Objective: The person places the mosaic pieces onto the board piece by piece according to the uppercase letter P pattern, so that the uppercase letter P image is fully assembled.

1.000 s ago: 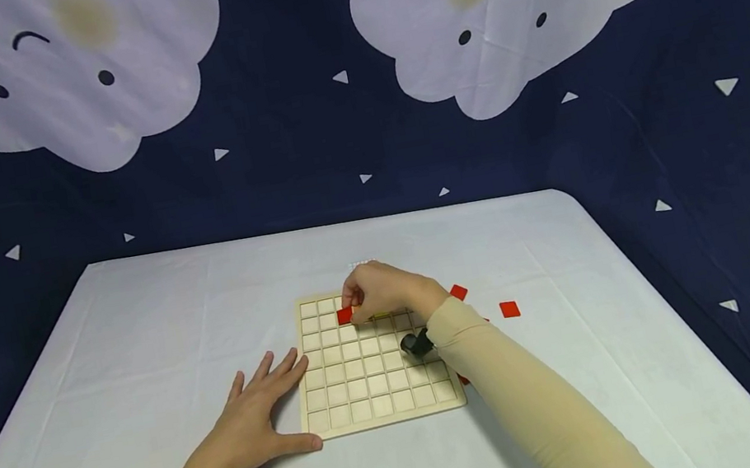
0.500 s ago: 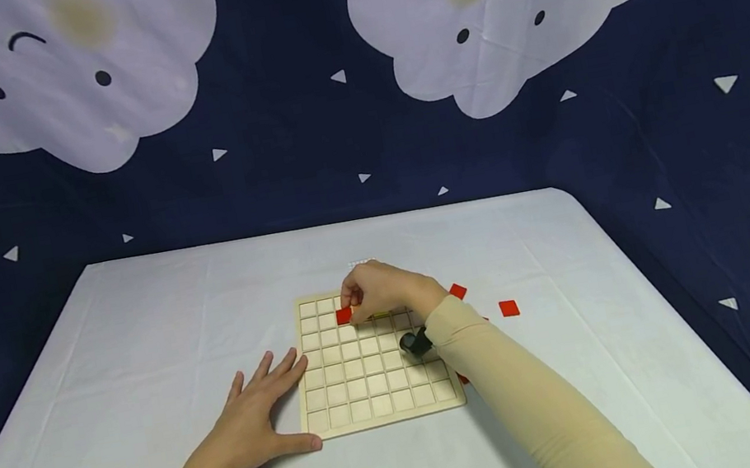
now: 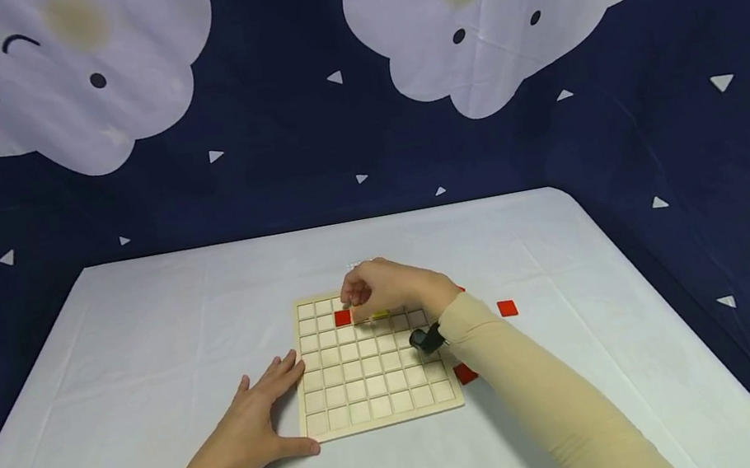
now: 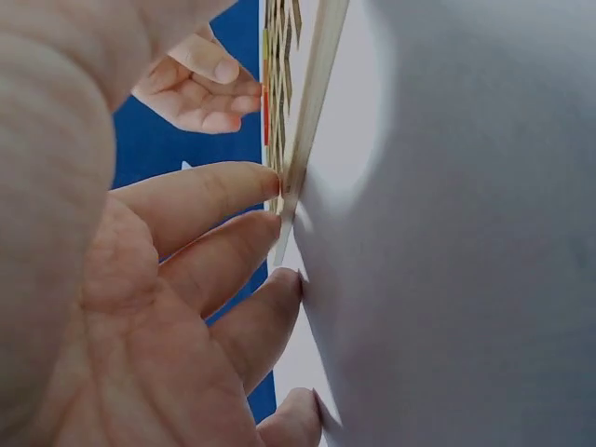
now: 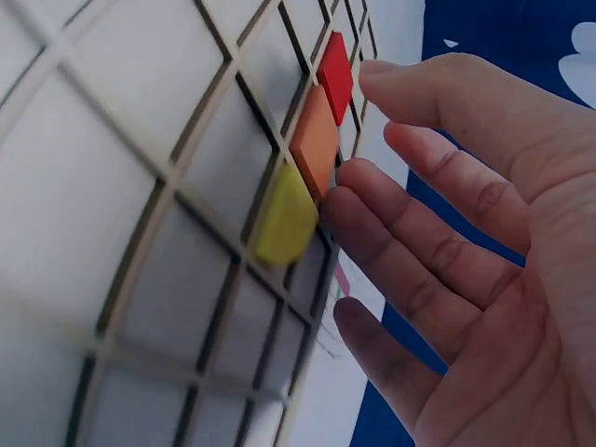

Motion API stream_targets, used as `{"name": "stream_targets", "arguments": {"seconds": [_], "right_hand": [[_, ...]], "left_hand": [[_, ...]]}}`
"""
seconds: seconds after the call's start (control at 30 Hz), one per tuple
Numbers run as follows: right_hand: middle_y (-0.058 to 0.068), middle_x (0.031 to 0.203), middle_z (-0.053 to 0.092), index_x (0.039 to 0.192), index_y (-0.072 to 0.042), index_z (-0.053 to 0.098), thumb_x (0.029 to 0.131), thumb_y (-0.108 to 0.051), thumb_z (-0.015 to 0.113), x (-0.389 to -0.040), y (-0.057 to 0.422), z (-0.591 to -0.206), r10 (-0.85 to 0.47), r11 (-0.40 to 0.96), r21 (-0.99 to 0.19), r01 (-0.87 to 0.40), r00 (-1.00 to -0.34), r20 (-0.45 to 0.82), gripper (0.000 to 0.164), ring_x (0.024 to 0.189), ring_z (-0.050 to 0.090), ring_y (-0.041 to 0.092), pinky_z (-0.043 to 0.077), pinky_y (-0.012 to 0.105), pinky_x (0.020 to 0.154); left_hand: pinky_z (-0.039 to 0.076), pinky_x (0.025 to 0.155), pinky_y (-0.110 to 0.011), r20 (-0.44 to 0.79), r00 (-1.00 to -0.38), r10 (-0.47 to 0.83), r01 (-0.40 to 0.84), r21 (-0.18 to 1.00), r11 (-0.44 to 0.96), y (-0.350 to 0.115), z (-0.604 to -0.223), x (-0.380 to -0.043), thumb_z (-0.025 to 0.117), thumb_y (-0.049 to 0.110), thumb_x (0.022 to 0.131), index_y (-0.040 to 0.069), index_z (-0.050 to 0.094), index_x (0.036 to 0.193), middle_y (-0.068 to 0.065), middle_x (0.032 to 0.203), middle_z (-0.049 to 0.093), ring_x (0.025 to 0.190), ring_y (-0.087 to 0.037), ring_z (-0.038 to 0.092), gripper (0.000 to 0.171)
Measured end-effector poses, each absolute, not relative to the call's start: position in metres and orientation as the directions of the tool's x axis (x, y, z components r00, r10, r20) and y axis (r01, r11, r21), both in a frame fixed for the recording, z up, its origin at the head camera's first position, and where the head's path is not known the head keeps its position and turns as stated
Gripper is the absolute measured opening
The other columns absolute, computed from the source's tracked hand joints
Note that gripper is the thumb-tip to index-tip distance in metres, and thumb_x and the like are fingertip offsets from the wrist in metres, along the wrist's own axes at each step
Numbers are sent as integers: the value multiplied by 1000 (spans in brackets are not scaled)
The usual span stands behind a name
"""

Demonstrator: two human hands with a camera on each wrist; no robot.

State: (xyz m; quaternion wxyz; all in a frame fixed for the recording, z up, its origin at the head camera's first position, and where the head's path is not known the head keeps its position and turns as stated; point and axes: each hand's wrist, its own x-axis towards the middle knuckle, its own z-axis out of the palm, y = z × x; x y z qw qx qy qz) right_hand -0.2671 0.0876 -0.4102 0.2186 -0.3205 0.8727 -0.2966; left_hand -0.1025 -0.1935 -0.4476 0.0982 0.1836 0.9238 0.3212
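Observation:
A pale wooden grid board (image 3: 356,394) lies in front of me. A red square tile (image 3: 342,317) sits in one of its far cells. In the right wrist view, an orange tile (image 5: 315,140) and a yellow round-edged piece (image 5: 287,219) follow it in a row. My right hand (image 3: 388,286) hovers close over these pieces, thumb and fingers apart with nothing between them; in the head view it hides the orange tile. With fingers spread, my left hand (image 3: 251,427) rests against the board's left side, fingertips and thumb at the edge.
Loose red tiles lie on the white table right of the board, one (image 3: 507,308) farther out and another (image 3: 465,373) near the board's right edge. A third is mostly behind the right wrist. A small white patterned item (image 3: 354,265) shows behind the right hand.
My right hand has let go of the red tile and shifted slightly right, leaving the tile in its cell. The left hand stays at the board's edge.

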Motion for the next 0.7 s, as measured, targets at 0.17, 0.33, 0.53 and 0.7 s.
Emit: {"name": "stream_targets", "arguments": {"seconds": [0.17, 0.33, 0.53, 0.7], "right_hand": [[3, 113, 75, 120, -7, 74, 97, -16, 80, -265, 104, -403, -687, 622, -644, -445, -705, -177, 25, 104, 69, 14, 59, 29, 98], [4, 112, 77, 119, -5, 75, 97, -15, 79, -267, 130, -405, -658, 635, -641, -431, -737, -156, 24, 103, 70, 15, 60, 32, 99], [5, 111, 79, 117, -6, 77, 95, -17, 81, -270, 163, -411, -609, 665, -624, -410, -781, -136, 25, 102, 72, 17, 61, 37, 100], [4, 113, 78, 117, -10, 76, 94, -22, 83, -271, 188, -415, -538, 712, -608, -350, -828, -154, 27, 105, 70, 18, 60, 37, 98]], "left_hand": [[9, 125, -82, -61, -911, 409, 279, 638, 718, -194, -446, -102, 102, 44, 65, 0, 50, 159, -17, 174, 36, 162, -48, 29, 116], [10, 124, -83, -56, -908, 415, 283, 647, 708, -195, -447, -103, 101, 42, 67, 0, 52, 157, -17, 172, 40, 161, -47, 31, 111], [9, 124, -83, -62, -909, 412, 271, 663, 698, -195, -447, -102, 101, 41, 68, 0, 54, 156, -16, 172, 41, 162, -47, 30, 108], [9, 124, -83, -54, -911, 410, 274, 663, 696, -195, -447, -103, 101, 39, 69, 0, 54, 156, -16, 172, 41, 162, -48, 30, 106]]}}
